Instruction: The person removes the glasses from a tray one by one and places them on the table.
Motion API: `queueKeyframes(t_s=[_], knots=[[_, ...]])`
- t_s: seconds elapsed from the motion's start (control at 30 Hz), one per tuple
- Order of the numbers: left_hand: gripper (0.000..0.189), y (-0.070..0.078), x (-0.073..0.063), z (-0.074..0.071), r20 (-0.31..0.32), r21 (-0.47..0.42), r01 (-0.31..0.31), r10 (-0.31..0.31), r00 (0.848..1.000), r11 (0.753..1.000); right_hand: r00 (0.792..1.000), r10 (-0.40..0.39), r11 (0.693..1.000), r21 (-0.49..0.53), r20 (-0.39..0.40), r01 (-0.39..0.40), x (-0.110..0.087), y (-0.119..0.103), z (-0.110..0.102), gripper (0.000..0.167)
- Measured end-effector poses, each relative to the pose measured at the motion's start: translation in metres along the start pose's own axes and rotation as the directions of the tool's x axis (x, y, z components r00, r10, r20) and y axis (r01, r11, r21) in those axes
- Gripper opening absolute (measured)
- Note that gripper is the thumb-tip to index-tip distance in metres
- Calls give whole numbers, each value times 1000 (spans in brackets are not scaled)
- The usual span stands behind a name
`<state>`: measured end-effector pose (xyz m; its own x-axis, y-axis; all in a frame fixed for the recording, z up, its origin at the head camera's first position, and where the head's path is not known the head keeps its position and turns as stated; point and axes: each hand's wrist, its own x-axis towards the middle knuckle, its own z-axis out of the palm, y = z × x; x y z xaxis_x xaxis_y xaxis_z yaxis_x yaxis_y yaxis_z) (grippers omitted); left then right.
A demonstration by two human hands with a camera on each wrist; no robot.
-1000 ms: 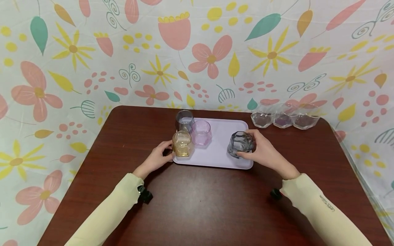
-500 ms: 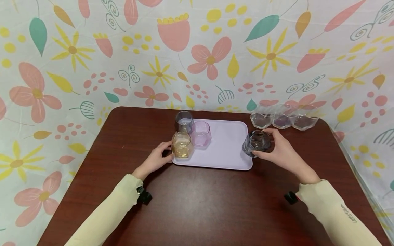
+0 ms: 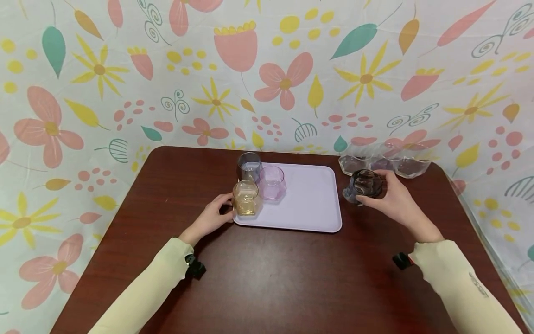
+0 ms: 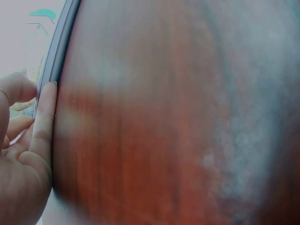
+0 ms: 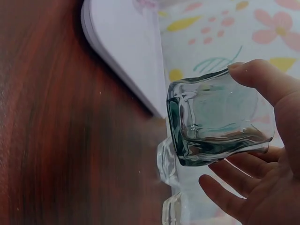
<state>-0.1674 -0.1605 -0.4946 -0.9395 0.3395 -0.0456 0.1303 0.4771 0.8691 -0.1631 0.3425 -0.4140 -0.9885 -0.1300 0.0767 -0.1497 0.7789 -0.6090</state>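
In the head view my right hand (image 3: 394, 195) holds a grey faceted drinking glass (image 3: 365, 184) to the right of the lilac tray (image 3: 308, 211). The right wrist view shows the thumb at one side of this clear, greenish-grey glass (image 5: 220, 117) and the fingers at the other. My left hand (image 3: 212, 215) grips the tray's left edge beside a yellow glass (image 3: 246, 199). In the left wrist view, one finger (image 4: 43, 124) lies along the tray's rim (image 4: 58, 47). A pink glass (image 3: 273, 185) and another grey glass (image 3: 249, 166) stand close to the yellow one.
At the table's back right corner stands a row of clear glasses (image 3: 410, 167), just behind my right hand. A floral cloth (image 3: 267, 69) hangs behind the brown table (image 3: 258, 278). Black wrist cameras are strapped at both sleeves.
My right hand has carried the grey glass off the tray's right end, rightward and slightly back towards the clear glasses. The left hand, the tray and its other glasses stay put.
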Motion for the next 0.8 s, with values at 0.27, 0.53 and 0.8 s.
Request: queueKeyframes(t_s=[0.27, 0.53, 0.8], knots=[[62, 2, -1, 0, -6, -47, 7, -7, 1000, 999, 999, 40, 999, 6, 13, -40, 14, 10, 3, 95], [63, 1, 0, 1, -2, -51, -1, 1, 1000, 999, 997, 78, 997, 21, 20, -78, 25, 19, 8, 96], [61, -2, 1, 1, -8, -50, -11, 11, 1000, 999, 996, 86, 996, 35, 26, -87, 30, 27, 14, 98]])
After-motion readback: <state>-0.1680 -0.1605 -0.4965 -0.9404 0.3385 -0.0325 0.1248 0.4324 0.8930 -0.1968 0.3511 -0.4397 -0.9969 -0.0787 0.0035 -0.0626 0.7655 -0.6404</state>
